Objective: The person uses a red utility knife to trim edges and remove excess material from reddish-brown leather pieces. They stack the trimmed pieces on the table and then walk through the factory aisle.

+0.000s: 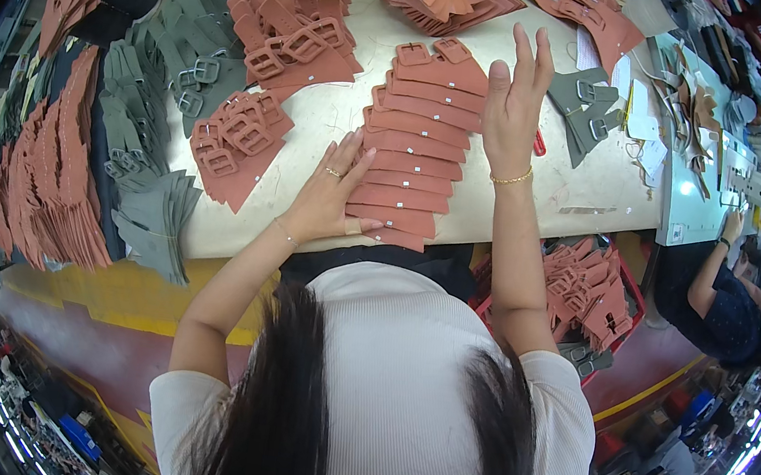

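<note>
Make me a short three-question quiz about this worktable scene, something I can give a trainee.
1. True or false: the left hand touches the fanned row of terracotta pieces.

2. Multiple choice: on which side of the white shirt is the red crate?
A) left
B) right
C) it is not visible

3. Fill in the blank: the right hand is raised with a gold-coloured ____ at its wrist.

Key:
1. True.
2. B.
3. Bracelet.
</note>
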`<state>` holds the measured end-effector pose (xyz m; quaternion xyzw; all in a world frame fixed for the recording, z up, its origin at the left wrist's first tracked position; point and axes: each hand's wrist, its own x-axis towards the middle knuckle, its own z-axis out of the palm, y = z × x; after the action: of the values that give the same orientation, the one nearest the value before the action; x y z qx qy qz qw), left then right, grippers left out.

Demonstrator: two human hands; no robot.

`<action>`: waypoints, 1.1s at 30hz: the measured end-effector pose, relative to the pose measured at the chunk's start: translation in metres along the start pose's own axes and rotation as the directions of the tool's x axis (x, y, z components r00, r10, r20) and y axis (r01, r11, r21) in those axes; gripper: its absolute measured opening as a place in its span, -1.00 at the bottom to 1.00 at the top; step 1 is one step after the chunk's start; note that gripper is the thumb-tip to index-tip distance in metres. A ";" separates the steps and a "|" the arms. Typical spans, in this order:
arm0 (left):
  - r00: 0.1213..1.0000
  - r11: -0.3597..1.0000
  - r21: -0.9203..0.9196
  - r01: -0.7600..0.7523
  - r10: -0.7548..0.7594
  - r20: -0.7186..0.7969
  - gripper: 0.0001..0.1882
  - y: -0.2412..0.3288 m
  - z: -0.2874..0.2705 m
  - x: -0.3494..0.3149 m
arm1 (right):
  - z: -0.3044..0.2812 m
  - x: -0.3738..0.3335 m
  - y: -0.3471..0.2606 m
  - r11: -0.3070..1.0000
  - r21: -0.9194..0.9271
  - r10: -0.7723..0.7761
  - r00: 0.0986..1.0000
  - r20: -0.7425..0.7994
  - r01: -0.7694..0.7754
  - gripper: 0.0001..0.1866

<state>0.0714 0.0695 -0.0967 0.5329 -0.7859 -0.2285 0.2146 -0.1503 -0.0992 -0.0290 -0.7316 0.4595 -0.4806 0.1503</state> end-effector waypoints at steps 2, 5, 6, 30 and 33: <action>1.000 1.000 -0.023 0.016 -0.016 -0.012 0.08 -0.001 0.004 -0.009 | 0.001 -0.001 -0.004 1.000 0.018 -0.008 1.000 0.015 0.008 -0.49; 0.977 0.975 -0.173 0.138 -0.164 -0.140 -0.05 -0.005 0.003 -0.019 | 0.004 -0.016 -0.009 0.999 0.042 -0.003 0.989 0.145 -0.003 -0.58; 0.972 0.983 -0.142 0.119 -0.144 -0.183 -0.14 -0.006 0.002 -0.022 | 0.007 -0.025 -0.012 1.000 0.022 -0.017 0.972 0.234 0.012 -0.62; 0.539 0.846 -0.161 0.509 -0.458 -0.706 -0.54 -0.051 -0.040 -0.107 | -0.074 -0.058 0.065 0.762 -0.629 0.433 0.842 0.321 -0.152 -0.42; 0.396 0.742 -0.329 0.584 -0.614 -0.683 -0.55 -0.065 -0.044 -0.118 | -0.060 -0.058 0.060 0.846 -0.519 0.360 0.850 0.385 -0.124 -0.47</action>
<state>0.1852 0.1526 -0.1105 0.8182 -0.3717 -0.0603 0.4345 -0.2390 -0.0706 -0.0715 -0.7734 0.6040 -0.1381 0.1340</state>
